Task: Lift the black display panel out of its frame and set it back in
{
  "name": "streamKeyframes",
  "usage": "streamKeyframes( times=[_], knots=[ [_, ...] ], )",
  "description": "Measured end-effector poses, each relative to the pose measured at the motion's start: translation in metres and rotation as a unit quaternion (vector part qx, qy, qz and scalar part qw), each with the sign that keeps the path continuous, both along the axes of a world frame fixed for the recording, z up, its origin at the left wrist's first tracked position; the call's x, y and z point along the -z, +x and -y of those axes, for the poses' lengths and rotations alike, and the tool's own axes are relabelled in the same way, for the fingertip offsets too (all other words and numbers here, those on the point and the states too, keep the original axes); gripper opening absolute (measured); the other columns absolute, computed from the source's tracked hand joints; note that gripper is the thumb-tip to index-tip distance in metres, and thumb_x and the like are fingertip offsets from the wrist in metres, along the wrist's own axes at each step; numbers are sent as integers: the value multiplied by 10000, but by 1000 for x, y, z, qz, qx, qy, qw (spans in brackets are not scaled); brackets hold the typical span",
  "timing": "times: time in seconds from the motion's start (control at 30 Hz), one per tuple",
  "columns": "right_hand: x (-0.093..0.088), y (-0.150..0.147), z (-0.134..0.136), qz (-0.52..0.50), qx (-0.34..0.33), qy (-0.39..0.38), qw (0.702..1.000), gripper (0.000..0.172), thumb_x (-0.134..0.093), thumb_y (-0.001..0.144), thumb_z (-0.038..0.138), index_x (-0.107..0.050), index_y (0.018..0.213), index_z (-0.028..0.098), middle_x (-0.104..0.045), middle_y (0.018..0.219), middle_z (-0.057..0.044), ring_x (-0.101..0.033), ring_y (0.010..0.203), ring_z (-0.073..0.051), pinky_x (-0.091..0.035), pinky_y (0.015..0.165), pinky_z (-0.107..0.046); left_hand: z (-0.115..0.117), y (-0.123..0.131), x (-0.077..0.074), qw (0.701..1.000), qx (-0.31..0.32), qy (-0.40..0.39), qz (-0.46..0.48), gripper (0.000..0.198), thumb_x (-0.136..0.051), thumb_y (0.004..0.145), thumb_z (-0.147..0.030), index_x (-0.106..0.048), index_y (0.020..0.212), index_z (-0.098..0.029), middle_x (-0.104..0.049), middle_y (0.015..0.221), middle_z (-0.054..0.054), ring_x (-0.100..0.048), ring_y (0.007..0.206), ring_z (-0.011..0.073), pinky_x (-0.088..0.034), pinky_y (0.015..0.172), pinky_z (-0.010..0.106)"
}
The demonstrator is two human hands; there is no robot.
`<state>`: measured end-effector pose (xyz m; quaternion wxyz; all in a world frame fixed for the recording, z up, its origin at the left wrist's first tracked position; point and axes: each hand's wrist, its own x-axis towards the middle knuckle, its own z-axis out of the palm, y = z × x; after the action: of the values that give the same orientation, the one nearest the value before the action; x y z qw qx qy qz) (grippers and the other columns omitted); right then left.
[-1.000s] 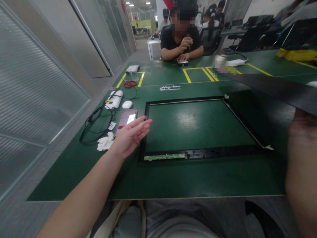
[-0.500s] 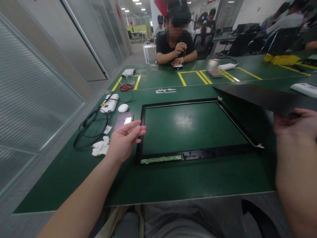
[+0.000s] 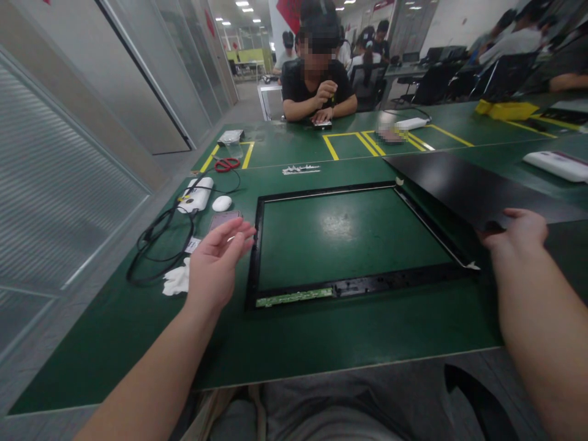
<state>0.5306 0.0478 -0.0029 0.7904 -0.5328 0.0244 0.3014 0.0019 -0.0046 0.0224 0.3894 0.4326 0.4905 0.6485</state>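
Note:
My right hand (image 3: 518, 237) grips the near edge of a thin, dark flat panel (image 3: 473, 184), thumb on top and the other fingers mostly hidden under it. That panel is tilted, low over the table just right of a black rectangular frame (image 3: 381, 284). The frame lies flat, and a narrow green circuit board (image 3: 294, 297) sits along the left part of its near bar. By the frame's left side, my left hand (image 3: 214, 263) hovers with fingers stretched out and holds nothing. A phone (image 3: 224, 218) lies partly hidden behind those fingers.
Left on the green table (image 3: 138, 343) are a black cable (image 3: 131, 269), white crumpled gloves or cloth (image 3: 176, 278), a white box (image 3: 197, 195), a white mouse-like object (image 3: 222, 204) and red-handled scissors (image 3: 226, 165). White strips (image 3: 301, 169) lie beyond the frame. A person (image 3: 319, 86) works opposite.
The dark panel has come down flatter, showing more of its top face, as my right hand moved left. My left hand has drifted slightly left, its fingers loosening. The view has shifted a little.

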Motion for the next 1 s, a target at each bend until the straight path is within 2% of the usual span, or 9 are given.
streamKeyframes(
  times=[0.1,0.17,0.23,0.3,0.4,0.5,0.67,0.83,1.0],
  knots=[
    [-5,-8,0,-20,37,-43,998,319,-478,623,58,-504,884,241,-638,1022,-26,-690,853,-177,-659,691,-403,5,4,-3,997,51,-59,4,607,-937,613,-296,-730,1173,-188,-795,850,29,-677,566,131,-437,434,192],
    [-8,-12,0,-18,34,-48,998,301,-487,629,68,-528,879,232,-649,1032,-32,-692,876,-179,-662,690,-399,8,5,-3,994,81,-79,-1,452,-920,667,-390,-765,1033,-173,-725,633,-11,-498,370,82,-317,353,189],
    [-9,-14,1,-12,26,-37,999,253,-501,653,87,-542,859,228,-659,1025,-38,-690,885,-186,-664,678,-402,9,4,-1,991,104,-86,-7,381,-814,793,-550,-751,748,-177,-555,417,-45,-367,292,72,-352,365,225],
    [-9,-15,1,-11,21,-26,999,213,-511,678,96,-545,840,230,-669,1019,-38,-691,889,-188,-666,670,-402,8,2,1,988,123,-88,-13,601,-602,920,-679,-698,571,-199,-487,349,-13,-495,344,128,-513,509,293],
    [-10,-16,2,-23,27,-32,999,194,-510,712,91,-546,842,230,-676,1039,-38,-694,905,-184,-667,675,-398,4,-1,3,984,140,-108,-15,738,-350,1004,-689,-769,643,-200,-754,620,102,-774,764,255,-578,850,392],
    [-11,-17,3,-26,31,-49,998,218,-504,725,69,-549,872,224,-675,1077,-35,-694,916,-176,-670,706,-410,-1,-3,6,981,138,-132,-16,697,-329,1005,-654,-802,766,-201,-838,868,116,-776,1006,304,-528,967,434],
    [-11,-15,1,-26,25,-61,997,258,-499,720,43,-538,903,222,-666,1073,-35,-689,905,-166,-660,718,-382,-2,-2,13,976,164,-136,-41,598,-467,944,-689,-793,833,-201,-842,905,107,-760,1025,317,-505,992,442],
    [-10,-13,0,-17,25,-82,996,264,-487,707,14,-526,872,216,-636,1047,-36,-673,845,-138,-592,591,-260,0,1,13,973,182,-126,-59,572,-568,882,-723,-793,816,-202,-831,870,121,-767,945,322,-533,938,444],
    [-9,-13,0,-14,15,-83,996,279,-509,641,4,-521,829,210,-621,986,-38,-644,775,-131,-528,496,-202,-2,0,15,973,189,-119,-65,489,-627,883,-645,-805,848,-191,-820,859,126,-764,869,290,-554,866,416]
  ],
)
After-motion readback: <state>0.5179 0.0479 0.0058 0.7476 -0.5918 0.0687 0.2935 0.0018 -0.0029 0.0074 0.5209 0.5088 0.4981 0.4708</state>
